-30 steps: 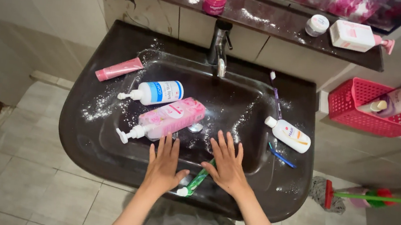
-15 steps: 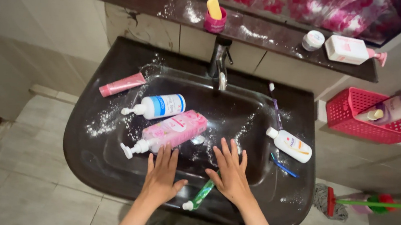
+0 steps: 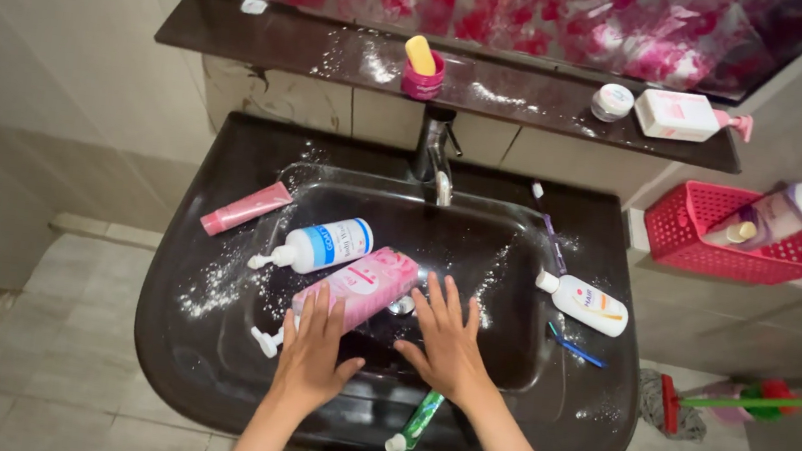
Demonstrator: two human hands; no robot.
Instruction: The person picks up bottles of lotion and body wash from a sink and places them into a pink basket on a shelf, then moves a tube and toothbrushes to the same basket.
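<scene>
Lying on its side in the black sink (image 3: 207,334), the pink pump bottle (image 3: 353,291) has a white pump head pointing toward the near-left rim and a pale flowered label. The left hand (image 3: 311,351) rests flat on its lower half, fingers spread, not curled around it. The right hand (image 3: 448,342) lies open on the basin floor just beside the bottle's right end, fingers splayed; whether it touches the bottle I cannot tell. A green tube (image 3: 416,424) lies near the right wrist. A white-and-blue pump bottle (image 3: 318,244) lies just behind the pink bottle.
</scene>
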